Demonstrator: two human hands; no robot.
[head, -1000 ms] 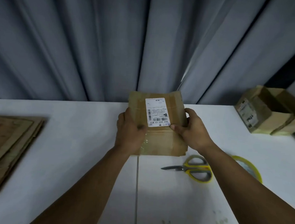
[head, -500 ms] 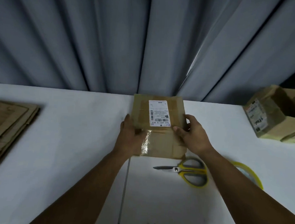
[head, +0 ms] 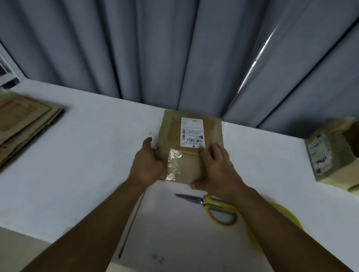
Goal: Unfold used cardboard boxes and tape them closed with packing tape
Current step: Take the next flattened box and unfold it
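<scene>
A flattened brown cardboard box (head: 171, 129) with a white shipping label (head: 192, 132) and a patch of old clear tape lies at the far middle of the white table (head: 81, 156). My left hand (head: 146, 163) grips its left edge. My right hand (head: 218, 168) lies on its right half, fingers flat on top and thumb hooked at the near right corner. Yellow-handled scissors (head: 218, 207) lie just in front of the box. A yellow tape roll (head: 286, 216) sits partly hidden behind my right forearm.
A stack of flattened cardboard (head: 20, 129) lies at the table's left end. An unfolded box (head: 338, 151) with its opening facing right stands at the right end. Grey curtains (head: 178, 53) hang right behind the table's far edge.
The box has gone down from a tilted, raised hold to flat near the table's far edge. My right hand has shifted from its right side onto its top.
</scene>
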